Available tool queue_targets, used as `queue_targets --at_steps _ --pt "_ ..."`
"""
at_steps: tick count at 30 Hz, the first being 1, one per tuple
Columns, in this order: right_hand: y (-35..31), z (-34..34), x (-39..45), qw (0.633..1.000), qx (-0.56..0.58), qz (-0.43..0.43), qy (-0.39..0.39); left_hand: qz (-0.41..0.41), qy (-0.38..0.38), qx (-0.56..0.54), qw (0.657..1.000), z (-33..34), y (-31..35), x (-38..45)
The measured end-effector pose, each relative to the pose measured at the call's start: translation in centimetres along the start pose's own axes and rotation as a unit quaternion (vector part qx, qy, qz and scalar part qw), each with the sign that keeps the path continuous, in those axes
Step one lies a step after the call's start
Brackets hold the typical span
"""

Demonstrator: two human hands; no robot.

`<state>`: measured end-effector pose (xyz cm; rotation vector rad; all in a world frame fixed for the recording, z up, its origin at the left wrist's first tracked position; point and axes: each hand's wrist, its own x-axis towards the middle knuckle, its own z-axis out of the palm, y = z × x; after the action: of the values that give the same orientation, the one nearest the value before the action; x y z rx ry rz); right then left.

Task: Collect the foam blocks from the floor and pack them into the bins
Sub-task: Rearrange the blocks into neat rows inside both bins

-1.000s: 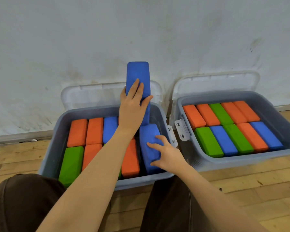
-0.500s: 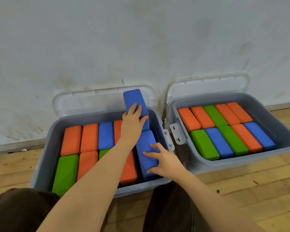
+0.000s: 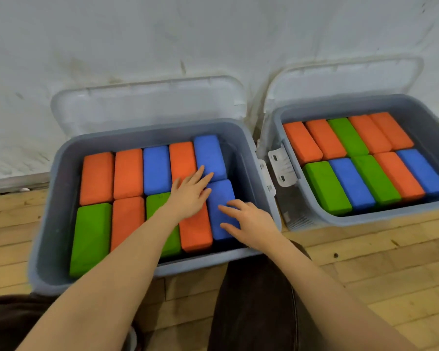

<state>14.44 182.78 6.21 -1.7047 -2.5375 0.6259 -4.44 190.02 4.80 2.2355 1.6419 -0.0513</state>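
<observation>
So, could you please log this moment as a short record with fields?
left bin: ten blocks, two rows of five
right bin: ten blocks, two rows of five
left hand: open, flat on the blocks, fingers reaching the rear blue block
right hand: open, resting on the front blue block
lids: both open against the wall

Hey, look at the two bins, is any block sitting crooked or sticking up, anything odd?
Mostly tidy. In the left bin, the far blue block at the right end rides a little higher and further back than its row. The left hand rests flat there. The right bin looks neatly packed.
</observation>
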Motion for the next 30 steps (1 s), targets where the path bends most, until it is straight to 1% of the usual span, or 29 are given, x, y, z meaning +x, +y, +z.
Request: queue_targets --at_steps 2,4,5,7,9,11,16,21,22,24,26,29,30 --pt "0.1 0.3 1.0 0.999 0.003 0.021 0.033 0.001 0.023 0.014 1.000 0.6 -0.3 -0.4" --pt "0.0 0.6 2.2 0.997 0.008 0.051 0.059 -0.017 0.053 0.006 0.998 1.0 -0.6 -0.5" --pt "-0.1 0.8 2.8 0.996 0.015 0.066 0.065 -0.028 0.066 -0.001 0.997 1.1 -0.8 -0.4" --pt "-0.2 1.2 3.9 0.994 0.017 0.096 0.051 -0.035 0.071 0.006 0.997 1.2 -1.0 -0.2" --pt "-0.4 1.7 4.6 0.994 -0.005 0.107 0.021 -0.033 0.059 0.016 0.998 1.1 -1.1 0.2" --pt "-0.6 2.2 4.7 0.995 -0.012 0.098 0.005 -0.038 0.042 0.016 0.998 0.8 -1.1 0.6" --pt "-0.7 2.7 3.5 0.996 -0.027 0.083 0.007 -0.020 0.003 0.069 0.997 1.0 -1.1 0.2" --pt "-0.1 2.1 3.0 0.995 -0.039 0.088 0.003 -0.012 -0.046 0.044 0.998 0.4 -0.7 0.5" --pt "0.0 1.8 3.1 0.995 -0.046 0.086 0.008 -0.006 -0.042 0.030 0.999 0.3 -0.9 0.4" --pt "-0.3 1.3 3.5 0.994 -0.047 0.087 0.042 -0.001 -0.001 -0.002 1.000 0.3 -1.6 -0.1" --pt "-0.6 1.0 4.5 0.992 -0.033 0.096 0.081 -0.035 0.038 -0.017 0.999 0.6 -2.3 -0.7" --pt "-1.2 1.2 7.0 0.987 -0.008 0.086 0.132 -0.086 0.030 -0.014 0.996 1.5 -2.7 -1.0" --pt "-1.2 1.4 7.9 0.988 0.001 0.082 0.129 -0.090 0.030 -0.010 0.995 2.0 -2.7 -1.1"
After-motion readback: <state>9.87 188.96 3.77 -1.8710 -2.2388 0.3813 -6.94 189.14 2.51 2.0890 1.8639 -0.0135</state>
